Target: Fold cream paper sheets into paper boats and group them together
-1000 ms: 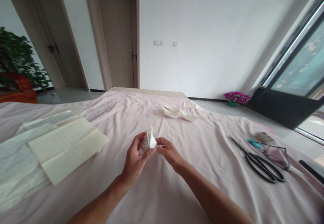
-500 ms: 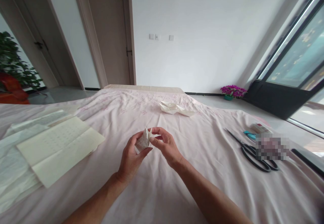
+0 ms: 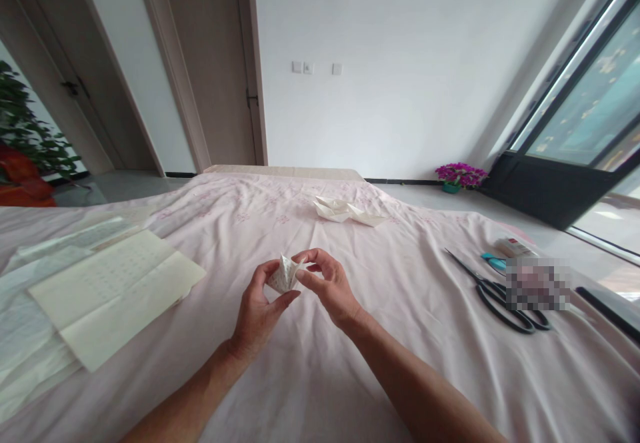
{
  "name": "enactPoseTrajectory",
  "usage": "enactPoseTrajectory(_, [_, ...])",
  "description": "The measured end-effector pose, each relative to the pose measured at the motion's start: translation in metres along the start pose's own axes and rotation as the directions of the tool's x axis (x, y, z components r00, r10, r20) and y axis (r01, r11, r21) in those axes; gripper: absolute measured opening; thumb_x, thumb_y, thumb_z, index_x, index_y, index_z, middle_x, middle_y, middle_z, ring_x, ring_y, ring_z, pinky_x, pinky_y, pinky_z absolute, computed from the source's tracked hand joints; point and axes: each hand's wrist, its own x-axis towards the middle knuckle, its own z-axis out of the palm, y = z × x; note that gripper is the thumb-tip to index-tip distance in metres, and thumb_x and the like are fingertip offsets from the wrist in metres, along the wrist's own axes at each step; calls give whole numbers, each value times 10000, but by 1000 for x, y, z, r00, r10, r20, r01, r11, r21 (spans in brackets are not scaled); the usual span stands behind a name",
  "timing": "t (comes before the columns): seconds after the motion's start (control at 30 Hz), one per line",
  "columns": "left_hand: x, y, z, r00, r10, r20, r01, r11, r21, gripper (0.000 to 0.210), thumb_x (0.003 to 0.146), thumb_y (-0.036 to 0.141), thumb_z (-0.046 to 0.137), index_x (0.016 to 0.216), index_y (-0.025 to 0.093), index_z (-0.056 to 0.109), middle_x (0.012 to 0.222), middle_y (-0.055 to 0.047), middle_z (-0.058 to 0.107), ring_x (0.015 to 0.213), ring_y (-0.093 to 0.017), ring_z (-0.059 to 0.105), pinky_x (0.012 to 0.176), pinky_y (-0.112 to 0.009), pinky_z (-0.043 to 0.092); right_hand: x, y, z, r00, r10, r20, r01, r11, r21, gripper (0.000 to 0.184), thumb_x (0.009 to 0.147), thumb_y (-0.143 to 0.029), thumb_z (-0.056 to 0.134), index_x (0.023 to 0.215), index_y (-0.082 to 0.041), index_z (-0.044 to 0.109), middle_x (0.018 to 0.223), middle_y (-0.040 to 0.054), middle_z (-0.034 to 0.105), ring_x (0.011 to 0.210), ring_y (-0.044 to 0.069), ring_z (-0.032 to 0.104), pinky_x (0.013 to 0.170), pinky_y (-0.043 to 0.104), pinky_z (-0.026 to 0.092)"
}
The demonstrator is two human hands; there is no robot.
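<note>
A small folded paper piece point(image 3: 286, 275), whitish with faint printed marks and pointed flaps, is between my two hands over the middle of the bed. My left hand point(image 3: 259, 303) grips its left side, thumb underneath and fingers behind. On its right side, my right hand point(image 3: 330, 286) pinches a flap between thumb and fingers. Part of the paper is hidden by the fingers. Farther off, a folded paper shape point(image 3: 345, 211) with raised points lies on the pink patterned sheet point(image 3: 300, 376).
On the left lie creased cream paper sheets point(image 3: 117, 296) over thin whitish sheets point(image 3: 25, 336). To the right are black-handled scissors point(image 3: 487, 289), a blue object point(image 3: 494, 263), a small pale box point(image 3: 515, 248) and a blurred-out patch. Purple flowers point(image 3: 460, 175) stand on the floor beyond.
The flaps of the held paper have spread wider apart, with the right hand drawing one flap rightward. Both hands stay in nearly the same place. The view has tilted slightly.
</note>
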Motion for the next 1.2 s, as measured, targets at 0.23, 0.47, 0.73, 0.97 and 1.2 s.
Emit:
enactPoseTrajectory(0.23, [0,1,0,999,30,-33,-28,998,57,522,697,407,755,1120,219,513,1073,-51,629,1023,-225,602,909,-367,461,1,2,-3,1000,-23,1,23,1000,4,107,732,-303,668,779,-211,643,890,27,691,900,209,607,878,359,394])
enactPoseTrajectory(0.47, [-2,1,-1,997,76,-24,-73,992,107,499,715,395,745,1119,225,505,1122,-60,631,1073,-228,587,926,-362,450,1,7,-5,999,-52,10,51,996,75,59,683,-183,635,733,-212,623,904,23,671,896,200,583,867,346,398])
enactPoseTrajectory(0.73, [-2,0,-1,993,113,-26,-108,984,143,481,729,390,734,1118,219,509,1140,-75,633,1071,-233,594,931,-374,451,2,9,-7,997,-74,20,72,993,95,76,669,-202,665,690,-207,592,871,26,671,862,201,581,831,338,409])
enactPoseTrajectory(0.97, [-1,-1,-1,991,129,-39,-120,976,183,472,734,389,729,1118,221,513,1105,-67,631,1042,-230,600,913,-372,464,1,10,-13,994,-85,67,83,996,30,93,719,-264,683,777,-217,628,899,29,671,912,214,584,889,366,399])
enactPoseTrajectory(1.2, [-2,2,-1,994,105,18,-106,975,195,439,744,368,722,1105,219,522,1063,-61,643,999,-223,615,880,-362,477,3,12,-14,995,-73,72,70,997,38,184,749,-368,716,793,-215,624,917,33,682,926,208,594,902,370,402])
